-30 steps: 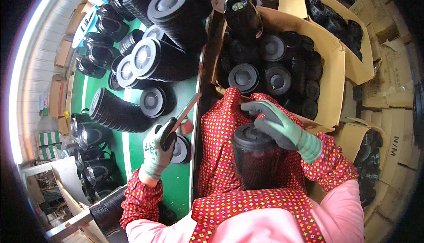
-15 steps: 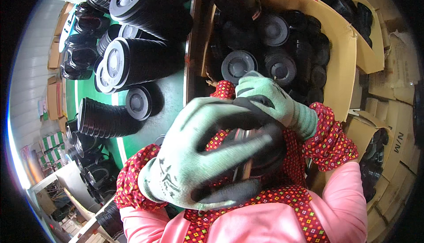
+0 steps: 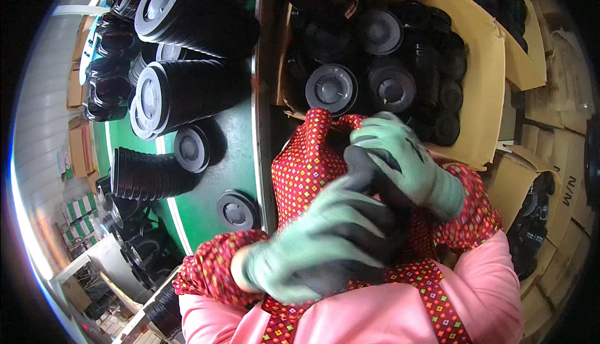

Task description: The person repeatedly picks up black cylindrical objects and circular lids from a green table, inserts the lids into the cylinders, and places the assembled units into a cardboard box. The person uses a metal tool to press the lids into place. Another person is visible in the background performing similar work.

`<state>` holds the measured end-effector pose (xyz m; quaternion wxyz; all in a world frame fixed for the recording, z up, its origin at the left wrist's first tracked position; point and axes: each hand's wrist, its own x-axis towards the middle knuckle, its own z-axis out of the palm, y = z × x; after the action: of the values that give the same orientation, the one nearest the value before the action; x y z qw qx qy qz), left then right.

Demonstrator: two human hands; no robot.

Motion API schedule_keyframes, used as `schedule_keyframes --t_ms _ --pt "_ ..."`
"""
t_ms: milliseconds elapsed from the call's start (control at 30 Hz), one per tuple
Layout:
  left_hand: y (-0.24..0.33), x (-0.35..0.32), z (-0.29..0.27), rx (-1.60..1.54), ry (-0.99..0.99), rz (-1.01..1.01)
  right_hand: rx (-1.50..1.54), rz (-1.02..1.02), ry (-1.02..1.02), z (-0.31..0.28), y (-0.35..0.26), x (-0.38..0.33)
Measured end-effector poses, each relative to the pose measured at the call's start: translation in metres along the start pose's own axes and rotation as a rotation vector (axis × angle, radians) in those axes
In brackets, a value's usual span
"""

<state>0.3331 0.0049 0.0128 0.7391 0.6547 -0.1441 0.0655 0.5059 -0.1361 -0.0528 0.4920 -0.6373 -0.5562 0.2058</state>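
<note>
Close to my chest is a dark, round black part (image 3: 399, 234), mostly covered by my gloves. My right hand (image 3: 406, 162), in a pale green glove with dark finger coating, is closed on its far side. On the near left side lies my left hand (image 3: 312, 244), in a matching glove. Its fingers bend over the part, but motion smears them, so their grip is unclear. A red patterned apron (image 3: 306, 162) hangs behind both hands.
At the left, a green table (image 3: 219, 187) bears stacked black discs (image 3: 194, 97), a curved stack (image 3: 150, 174) and a single disc (image 3: 237, 209). A cardboard box (image 3: 484, 94) of black round parts stands beyond my right hand. More cartons (image 3: 556, 187) line the right.
My left hand has swung rightward and inward over the black part, covering the shiny inside that showed before. My right hand has shifted slightly right and nearer. The view has shifted a little.
</note>
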Motion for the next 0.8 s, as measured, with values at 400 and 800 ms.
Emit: schedule_keyframes --t_ms 400,800 --pt "0.021 0.000 0.015 0.305 -0.154 -0.009 0.241 -0.215 -0.086 0.029 0.028 -0.009" --pt "0.048 0.073 0.056 1.371 -0.240 -0.293 0.058 -0.108 -0.085 0.008 0.006 -0.007"
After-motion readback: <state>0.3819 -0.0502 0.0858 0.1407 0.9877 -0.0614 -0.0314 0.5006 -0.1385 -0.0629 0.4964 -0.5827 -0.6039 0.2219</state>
